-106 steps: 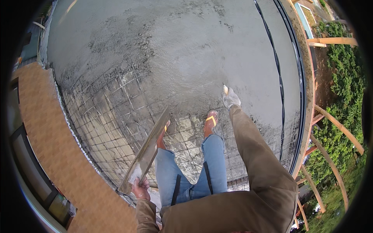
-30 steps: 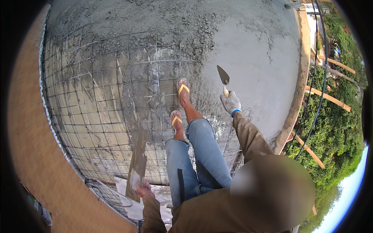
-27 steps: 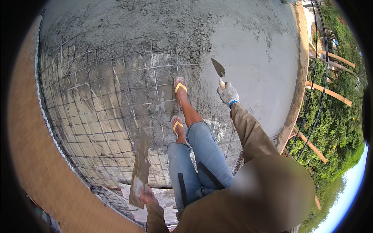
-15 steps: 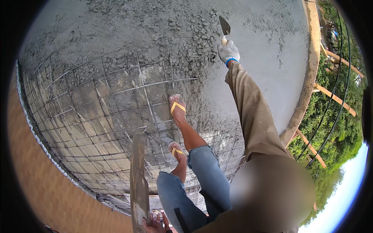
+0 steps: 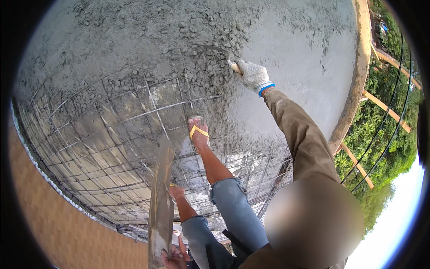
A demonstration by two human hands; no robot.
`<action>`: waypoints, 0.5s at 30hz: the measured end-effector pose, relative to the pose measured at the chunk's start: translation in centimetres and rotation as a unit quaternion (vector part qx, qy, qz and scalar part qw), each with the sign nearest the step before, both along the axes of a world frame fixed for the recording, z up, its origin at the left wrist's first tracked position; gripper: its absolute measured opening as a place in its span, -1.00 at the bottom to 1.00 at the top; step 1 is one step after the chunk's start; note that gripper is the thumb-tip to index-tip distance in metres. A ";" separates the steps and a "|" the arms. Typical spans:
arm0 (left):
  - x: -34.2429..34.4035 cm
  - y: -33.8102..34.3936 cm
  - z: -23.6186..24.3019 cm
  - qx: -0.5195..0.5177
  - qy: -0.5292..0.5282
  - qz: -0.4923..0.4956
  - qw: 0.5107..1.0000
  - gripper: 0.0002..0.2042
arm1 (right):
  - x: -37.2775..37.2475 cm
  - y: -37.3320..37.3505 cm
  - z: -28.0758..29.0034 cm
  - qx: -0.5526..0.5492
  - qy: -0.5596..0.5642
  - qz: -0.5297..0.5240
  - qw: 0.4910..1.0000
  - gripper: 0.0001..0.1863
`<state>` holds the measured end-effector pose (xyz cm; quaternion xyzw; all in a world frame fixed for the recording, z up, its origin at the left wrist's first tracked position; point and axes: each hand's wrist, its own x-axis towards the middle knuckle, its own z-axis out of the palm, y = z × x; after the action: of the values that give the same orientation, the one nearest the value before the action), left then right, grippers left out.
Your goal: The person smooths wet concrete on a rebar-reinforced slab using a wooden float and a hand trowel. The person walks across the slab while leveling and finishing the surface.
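Note:
My right hand (image 5: 255,75), in a pale knit glove with a blue cuff, grips the light handle of a trowel (image 5: 214,48). Its blade points left over lumpy wet concrete (image 5: 197,27) and appears nearly edge-on; whether it touches the lumps I cannot tell. Low in the view, my bare left hand (image 5: 174,258) is closed on the near end of a long, mud-smeared wooden board (image 5: 160,206). That board slants up and away, its far end above the steel mesh.
Smooth grey concrete (image 5: 309,58) lies right, bounded by a tan edge form (image 5: 358,67). Rebar mesh (image 5: 107,134) spreads over the left side and around my sandalled feet (image 5: 199,132). Beyond the form are wooden props (image 5: 387,110), black cables (image 5: 398,80) and trees. Brown tiling (image 5: 58,201) lies lower left.
My right hand has come left and nearer, swinging the trowel from pointing away to pointing left. The board's far end has risen in view, and one foot has shifted left, partly behind it.

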<state>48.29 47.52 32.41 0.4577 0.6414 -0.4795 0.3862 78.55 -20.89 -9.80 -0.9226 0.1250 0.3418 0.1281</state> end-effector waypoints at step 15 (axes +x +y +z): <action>-2.0 -4.9 -3.2 0.157 -0.170 0.368 0.901 -0.52 | -4.0 5.7 -3.2 0.045 0.053 0.068 0.995 -0.53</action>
<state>46.33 42.60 29.23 0.3186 0.7557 -0.1109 0.5614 74.52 -15.16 -12.99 -0.9029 0.0528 0.4032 0.1392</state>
